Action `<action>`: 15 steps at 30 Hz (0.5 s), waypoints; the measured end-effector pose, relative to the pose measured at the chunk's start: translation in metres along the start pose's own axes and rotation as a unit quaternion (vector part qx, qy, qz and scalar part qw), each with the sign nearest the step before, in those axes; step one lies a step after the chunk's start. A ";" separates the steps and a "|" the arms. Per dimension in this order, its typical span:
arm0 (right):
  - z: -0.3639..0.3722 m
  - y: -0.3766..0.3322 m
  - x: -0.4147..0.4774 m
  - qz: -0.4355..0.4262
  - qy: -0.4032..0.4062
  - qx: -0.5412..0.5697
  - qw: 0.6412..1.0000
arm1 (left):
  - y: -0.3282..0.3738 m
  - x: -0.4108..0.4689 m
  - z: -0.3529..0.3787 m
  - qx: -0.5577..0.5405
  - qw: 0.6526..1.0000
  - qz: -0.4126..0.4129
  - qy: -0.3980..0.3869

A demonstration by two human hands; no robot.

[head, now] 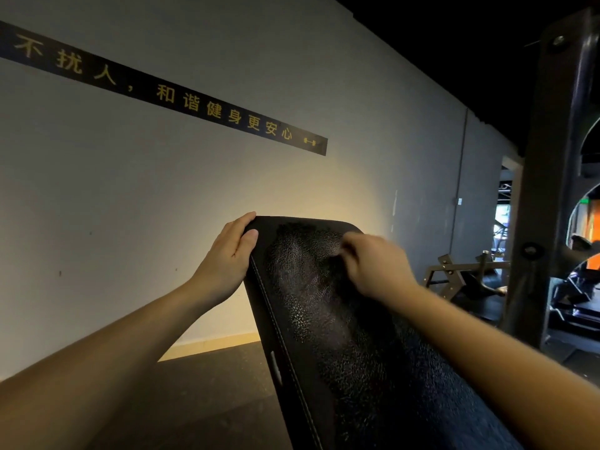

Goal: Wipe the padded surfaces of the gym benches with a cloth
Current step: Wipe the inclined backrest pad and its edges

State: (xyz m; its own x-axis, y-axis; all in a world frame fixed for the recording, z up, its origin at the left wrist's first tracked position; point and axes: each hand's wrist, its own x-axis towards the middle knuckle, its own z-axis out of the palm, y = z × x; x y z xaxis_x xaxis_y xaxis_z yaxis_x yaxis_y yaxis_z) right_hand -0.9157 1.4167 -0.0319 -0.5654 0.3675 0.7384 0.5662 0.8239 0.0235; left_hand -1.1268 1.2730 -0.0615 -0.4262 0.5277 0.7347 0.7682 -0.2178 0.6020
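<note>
Two hands on tilted bench pad (324,303): left hand (227,254) clamped round far-left corner, good bracing spot; right hand (367,264) curled, blurred, cloth unconfirmed; pad likely firm, slightly slick.

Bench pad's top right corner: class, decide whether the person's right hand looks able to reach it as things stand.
Probably yes. The right hand is over the upper face of the bench pad, just below its top right corner, and nothing shows between them.
</note>
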 end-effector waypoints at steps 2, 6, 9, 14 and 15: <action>0.006 0.016 0.029 0.103 -0.007 -0.013 0.995 | 0.002 -0.002 0.002 -0.005 1.000 0.000 0.004; 0.004 -0.059 0.027 0.041 0.009 0.070 0.997 | 0.003 -0.003 0.002 -0.006 1.000 0.000 0.005; -0.014 -0.101 -0.017 -0.090 0.007 0.121 0.989 | 0.000 -0.003 -0.002 0.007 1.000 0.008 -0.006; 0.000 -0.016 -0.011 0.048 0.001 0.047 0.998 | -0.004 0.001 -0.002 0.002 1.000 0.003 -0.008; 0.003 0.007 0.003 0.108 -0.013 0.033 0.994 | -0.005 0.001 -0.001 0.000 1.000 0.001 -0.007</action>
State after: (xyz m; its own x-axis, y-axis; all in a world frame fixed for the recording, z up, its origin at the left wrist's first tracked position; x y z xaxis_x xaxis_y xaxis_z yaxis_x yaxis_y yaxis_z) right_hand -0.9149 1.4250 -0.0318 -0.4506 0.5486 0.7043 0.6352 0.7514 -0.1789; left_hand -1.1314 1.2744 -0.0633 -0.4171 0.5394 0.7315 0.7693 -0.2189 0.6002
